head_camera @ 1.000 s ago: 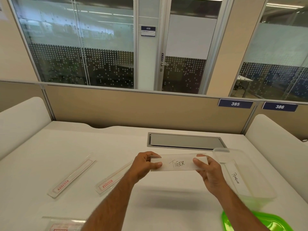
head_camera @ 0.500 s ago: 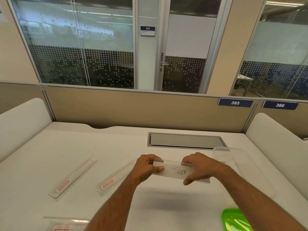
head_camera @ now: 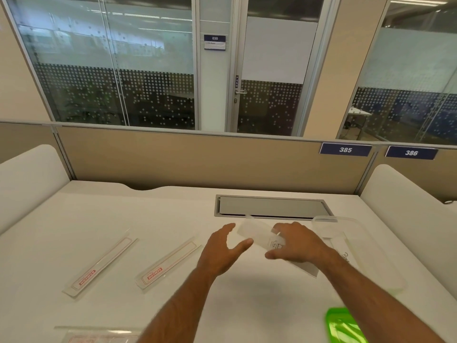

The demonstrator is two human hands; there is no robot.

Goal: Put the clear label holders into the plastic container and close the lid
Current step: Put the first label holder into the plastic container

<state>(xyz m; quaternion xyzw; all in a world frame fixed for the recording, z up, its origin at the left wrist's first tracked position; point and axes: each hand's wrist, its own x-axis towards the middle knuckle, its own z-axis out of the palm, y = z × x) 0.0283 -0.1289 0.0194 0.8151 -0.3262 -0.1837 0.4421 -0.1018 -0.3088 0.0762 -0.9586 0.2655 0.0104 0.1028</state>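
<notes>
Near the left edge of the tabletop two clear label holders with red print lie flat, one further left, the other nearer the middle, and a third packet peeks in at the near edge. None of these has been touched.

Moving right, the left hand has just let go: a second ago it pinched the left end of the handwritten holder, and now its fingers are spread, clear of it. The handwritten holder has swung from level to slanting, its far end up, its near end down toward the right. The right hand alone carries it now, clamped over its middle from above.

At the right edge sits the plastic container, open, with one labelled holder already inside. The green lid waits at the near right corner. I'd judge the handover done and the drop into the container next; three holders remain after that.
</notes>
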